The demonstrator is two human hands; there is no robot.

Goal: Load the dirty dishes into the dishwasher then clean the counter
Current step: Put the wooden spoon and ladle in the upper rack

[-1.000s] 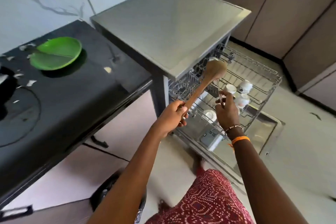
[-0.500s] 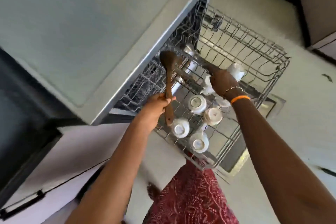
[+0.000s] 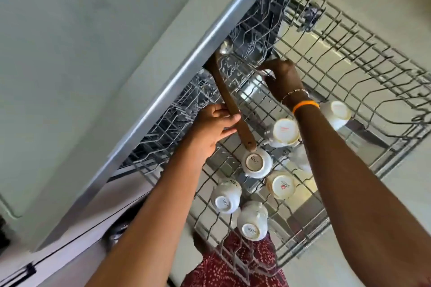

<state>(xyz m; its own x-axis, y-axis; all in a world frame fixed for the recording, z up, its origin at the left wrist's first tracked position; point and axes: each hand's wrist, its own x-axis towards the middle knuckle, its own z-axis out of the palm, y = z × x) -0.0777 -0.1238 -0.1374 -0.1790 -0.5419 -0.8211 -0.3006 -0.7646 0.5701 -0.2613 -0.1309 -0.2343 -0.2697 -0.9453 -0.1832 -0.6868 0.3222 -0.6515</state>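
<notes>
The dishwasher's pulled-out upper wire rack (image 3: 373, 65) fills the right of the view. My left hand (image 3: 214, 126) grips the handle of a wooden spoon (image 3: 229, 102). The spoon lies along the rack, its head hidden under the dishwasher's front edge and its handle end over an upturned white cup (image 3: 256, 163). My right hand (image 3: 282, 77), with an orange band at the wrist, reaches into the back of the rack and pinches a thin metal spoon (image 3: 267, 72). Several white cups, one of them (image 3: 284, 131), stand upside down in the rack's near part.
The grey dishwasher top (image 3: 93, 53) covers the left of the view, its metal front edge (image 3: 186, 72) just above the rack. The rack's right half holds bare wire tines. A red patterned garment (image 3: 233, 268) shows below the rack.
The view has closed in on the rack. My left hand has slid the wooden spoon's head back under the dishwasher's edge. My right hand has moved deeper toward the rack's back.
</notes>
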